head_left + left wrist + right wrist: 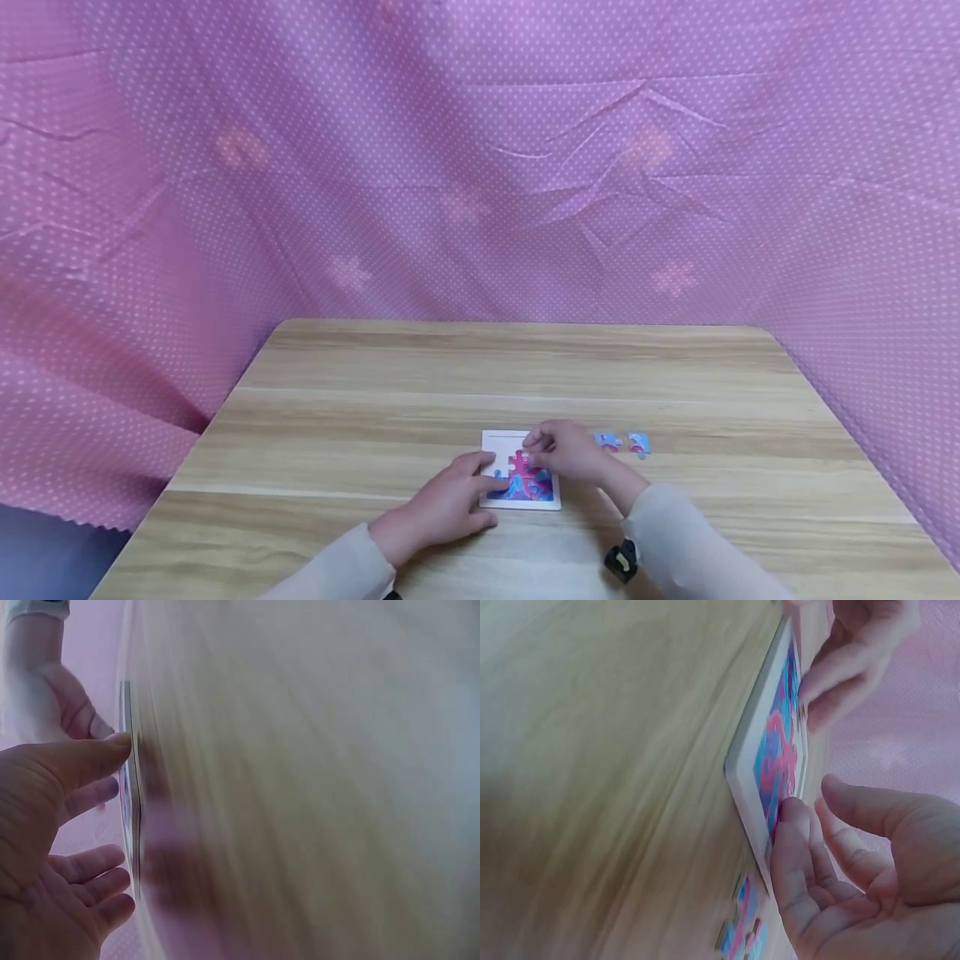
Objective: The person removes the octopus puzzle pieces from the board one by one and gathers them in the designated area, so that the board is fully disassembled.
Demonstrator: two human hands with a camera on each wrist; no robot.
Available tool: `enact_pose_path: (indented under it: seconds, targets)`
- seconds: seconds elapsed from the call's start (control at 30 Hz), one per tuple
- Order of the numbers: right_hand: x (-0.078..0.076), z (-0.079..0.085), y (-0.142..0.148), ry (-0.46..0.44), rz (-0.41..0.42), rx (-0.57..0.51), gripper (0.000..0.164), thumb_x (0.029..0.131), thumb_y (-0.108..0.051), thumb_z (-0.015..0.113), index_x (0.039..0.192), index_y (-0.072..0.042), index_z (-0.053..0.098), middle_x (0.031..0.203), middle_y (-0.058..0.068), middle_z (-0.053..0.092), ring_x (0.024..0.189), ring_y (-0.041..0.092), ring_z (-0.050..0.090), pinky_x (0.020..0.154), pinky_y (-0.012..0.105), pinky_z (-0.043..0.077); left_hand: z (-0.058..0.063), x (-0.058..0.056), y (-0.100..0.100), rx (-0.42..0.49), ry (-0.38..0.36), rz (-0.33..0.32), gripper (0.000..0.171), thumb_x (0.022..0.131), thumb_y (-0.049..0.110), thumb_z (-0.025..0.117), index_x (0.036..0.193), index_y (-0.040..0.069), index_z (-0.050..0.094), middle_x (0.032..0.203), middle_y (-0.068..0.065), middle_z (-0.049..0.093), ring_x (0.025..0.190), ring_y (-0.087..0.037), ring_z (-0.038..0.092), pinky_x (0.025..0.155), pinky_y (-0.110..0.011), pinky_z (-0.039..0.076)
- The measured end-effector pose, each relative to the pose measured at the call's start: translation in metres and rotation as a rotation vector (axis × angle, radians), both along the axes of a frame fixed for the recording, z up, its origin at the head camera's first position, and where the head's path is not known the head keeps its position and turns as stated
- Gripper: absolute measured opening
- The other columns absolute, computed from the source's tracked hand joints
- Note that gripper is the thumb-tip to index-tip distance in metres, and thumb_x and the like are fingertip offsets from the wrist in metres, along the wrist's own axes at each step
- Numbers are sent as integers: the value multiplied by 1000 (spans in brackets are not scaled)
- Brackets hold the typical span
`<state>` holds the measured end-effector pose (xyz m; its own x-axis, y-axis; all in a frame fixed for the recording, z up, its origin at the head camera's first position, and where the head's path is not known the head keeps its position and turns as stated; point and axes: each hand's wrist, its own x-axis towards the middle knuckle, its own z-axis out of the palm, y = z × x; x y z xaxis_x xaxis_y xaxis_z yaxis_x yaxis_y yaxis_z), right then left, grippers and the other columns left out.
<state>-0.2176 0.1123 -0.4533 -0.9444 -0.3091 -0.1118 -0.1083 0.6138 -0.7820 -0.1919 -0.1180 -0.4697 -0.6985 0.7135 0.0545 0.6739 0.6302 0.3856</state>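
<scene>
the right hand (pixel 567 450) partly hides the board (pixel 497 443), pieces (pixel 639 442) nearby.

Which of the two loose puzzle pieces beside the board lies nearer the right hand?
In the head view, the left puzzle piece, close beside the right hand; the other piece lies farther right.

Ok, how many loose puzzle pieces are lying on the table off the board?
2 in view: one piece just to the right of the right hand, the other piece farther right beside it. That hand may hide more.
</scene>
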Motion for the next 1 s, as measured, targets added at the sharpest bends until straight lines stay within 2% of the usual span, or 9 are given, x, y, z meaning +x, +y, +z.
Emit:
enact_pose_path:
  seconds: [0.17,0.33,0.57,0.87,1.0]
  targets:
    - [0,0,-4,7,22,18,15,85,-1,68,99,-5,68,81,-2,64,77,13,59,72,31,51,0,2,8,-18,38,-28,42,83,33,73,122,22,67,137,-17,46,128,-31,42,104,-43,36]
    - [-1,1,-7,7,18,76,16,85,-3,68,101,-7,70,79,-3,62,73,12,57,71,31,51,-1,4,10,-50,26,-14,41,84,36,72,123,27,66,139,-17,45,128,-32,41,104,-45,36]
    - [-2,0,-10,-6,-1,115,10,86,-5,68,95,-10,70,77,-4,60,71,12,54,71,32,49,-2,4,11,-63,12,-3,41,83,34,72,123,28,66,140,-17,45,129,-32,41,103,-45,37]
    - [0,-1,-10,-35,-26,40,10,88,-3,64,93,-12,63,81,-3,63,76,14,59,75,38,52,-3,2,10,-70,37,-24,41,83,36,73,123,28,66,138,-16,46,128,-31,42,103,-43,38]
    - [0,-3,-9,-61,-31,-7,9,90,-4,63,95,-12,62,82,-1,63,76,16,59,73,36,53,-3,3,9,-71,29,-24,40,84,36,73,122,28,67,138,-15,47,127,-30,42,102,-42,39]
